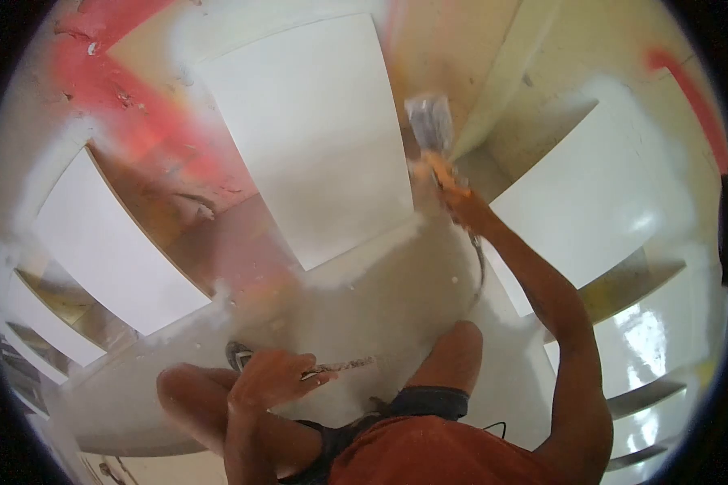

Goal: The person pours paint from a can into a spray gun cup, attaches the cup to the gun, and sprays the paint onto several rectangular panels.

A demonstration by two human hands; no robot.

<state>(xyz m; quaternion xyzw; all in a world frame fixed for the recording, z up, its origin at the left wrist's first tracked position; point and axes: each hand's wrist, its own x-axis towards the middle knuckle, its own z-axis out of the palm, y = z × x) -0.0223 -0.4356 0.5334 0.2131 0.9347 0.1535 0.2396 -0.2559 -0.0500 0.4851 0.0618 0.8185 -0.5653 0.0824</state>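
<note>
My right hand [455, 196] is raised and closed around a spray gun [431, 125], whose pale, cloudy cup points up and away from me. The gun is a little blurred and sits beside the right edge of a large white panel [315, 137] leaning on the wall. A thin hose [482, 271] hangs below that hand. Low down, above my leg, my left hand [277, 377] is closed around a narrow stick-like tool [348, 365] with a speckled, whitish surface. Its tip points to the right, apart from any panel.
More white panels lean on the left [117, 238] and the right [594, 198], with several others beyond them. A glossy panel [643, 335] stands at the far right. The wall behind has red paint patches [150, 113]. The floor [340, 295] is coated with pale overspray.
</note>
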